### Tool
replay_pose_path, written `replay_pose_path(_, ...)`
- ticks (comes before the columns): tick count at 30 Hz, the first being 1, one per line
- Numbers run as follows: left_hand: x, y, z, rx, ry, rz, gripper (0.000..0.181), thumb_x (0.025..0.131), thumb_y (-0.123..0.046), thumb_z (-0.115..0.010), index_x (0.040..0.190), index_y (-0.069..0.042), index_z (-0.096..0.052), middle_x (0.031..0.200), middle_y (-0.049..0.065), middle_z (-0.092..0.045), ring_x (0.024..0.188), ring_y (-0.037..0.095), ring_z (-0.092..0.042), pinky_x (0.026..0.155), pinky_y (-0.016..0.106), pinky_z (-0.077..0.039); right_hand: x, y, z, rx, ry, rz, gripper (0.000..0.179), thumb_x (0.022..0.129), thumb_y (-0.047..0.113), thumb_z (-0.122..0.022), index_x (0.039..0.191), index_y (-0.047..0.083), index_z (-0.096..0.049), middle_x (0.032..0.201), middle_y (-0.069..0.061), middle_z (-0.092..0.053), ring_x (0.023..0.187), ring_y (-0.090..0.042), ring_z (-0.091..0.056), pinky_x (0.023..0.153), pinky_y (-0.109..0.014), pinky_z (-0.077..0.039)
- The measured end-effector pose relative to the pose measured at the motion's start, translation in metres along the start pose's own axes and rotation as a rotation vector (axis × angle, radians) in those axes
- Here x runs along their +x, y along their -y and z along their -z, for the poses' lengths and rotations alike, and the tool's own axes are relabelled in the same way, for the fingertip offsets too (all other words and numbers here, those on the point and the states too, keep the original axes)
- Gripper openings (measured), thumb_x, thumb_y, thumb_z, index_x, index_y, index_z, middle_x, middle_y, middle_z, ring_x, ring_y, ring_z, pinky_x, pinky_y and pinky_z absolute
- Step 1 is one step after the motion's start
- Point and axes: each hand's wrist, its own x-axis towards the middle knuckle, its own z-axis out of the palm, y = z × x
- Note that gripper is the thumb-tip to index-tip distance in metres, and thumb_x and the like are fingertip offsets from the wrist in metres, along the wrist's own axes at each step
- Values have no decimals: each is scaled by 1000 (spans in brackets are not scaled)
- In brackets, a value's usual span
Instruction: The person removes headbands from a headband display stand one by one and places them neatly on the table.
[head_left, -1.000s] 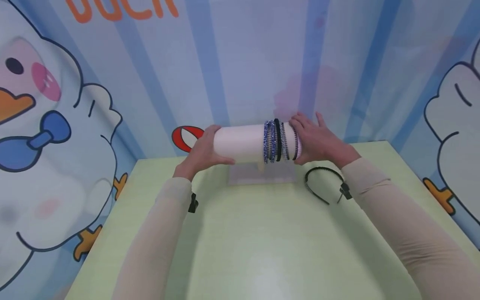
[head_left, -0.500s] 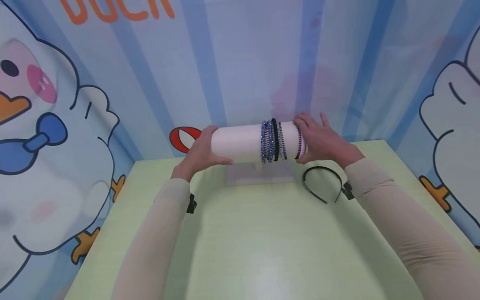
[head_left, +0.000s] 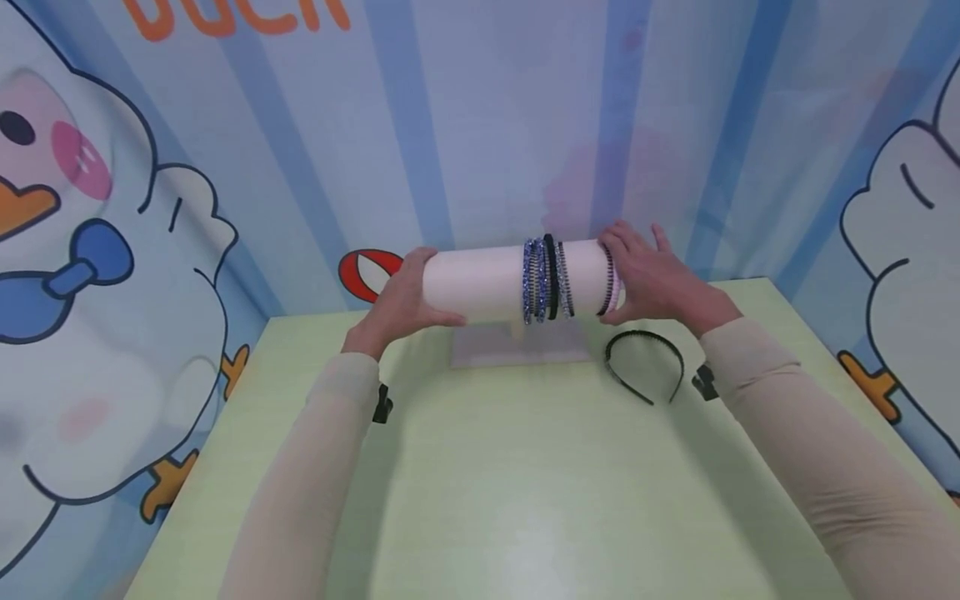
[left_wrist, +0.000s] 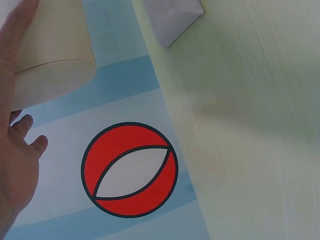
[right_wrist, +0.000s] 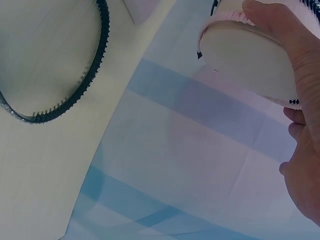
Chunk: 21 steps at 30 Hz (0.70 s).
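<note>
A white cylindrical headband stand lies horizontally on a post above a pale base. Several glittery blue, black and silver headbands sit around its middle right. My left hand grips the stand's left end, thumb in front and fingers behind. At the opposite end, my right hand pinches a pale pink headband with dark teeth, thumb below and fingers over the top. That headband stands at the very rim of the cylinder. The far fingers of both hands are partly hidden.
A black toothed headband lies on the light green table, below my right hand. Behind the table hangs a blue striped cloth printed with cartoon ducks and a red-and-white ball.
My right hand has moved right, carrying the pink headband along the cylinder to its right end. The left hand keeps its hold on the other end.
</note>
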Motion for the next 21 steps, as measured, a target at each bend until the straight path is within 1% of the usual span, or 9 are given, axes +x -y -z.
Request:
replay_pose_path(8,0,0,0,0,0,3,106,66,-51,-91,148,-18,-32,143,1,-41,122,23,-45,91,50,-52,-9,-6,3,10,32,-39,120,62,48,-91,149,-4,-27,152,-26,-31,148,-42,-16,113,-70,-5)
replay_pose_path(15,0,-3,1,-10,7,9,106,66,-50,-91,148,-18,-32,143,1,-41,122,23,-45,90,50,-53,-18,-14,7,19,30,-52,121,62,48,-91,149,-7,-27,152,-27,-31,148,-43,-14,113,-71,-5)
replay_pose_path(21,-1,-1,1,-10,6,15,107,66,-51,-91,148,-18,-32,143,0,-41,123,22,-45,90,49,-53,-26,-18,11,10,71,-88,122,65,50,-90,151,-7,-24,154,-28,-27,149,-43,-11,113,-70,-4)
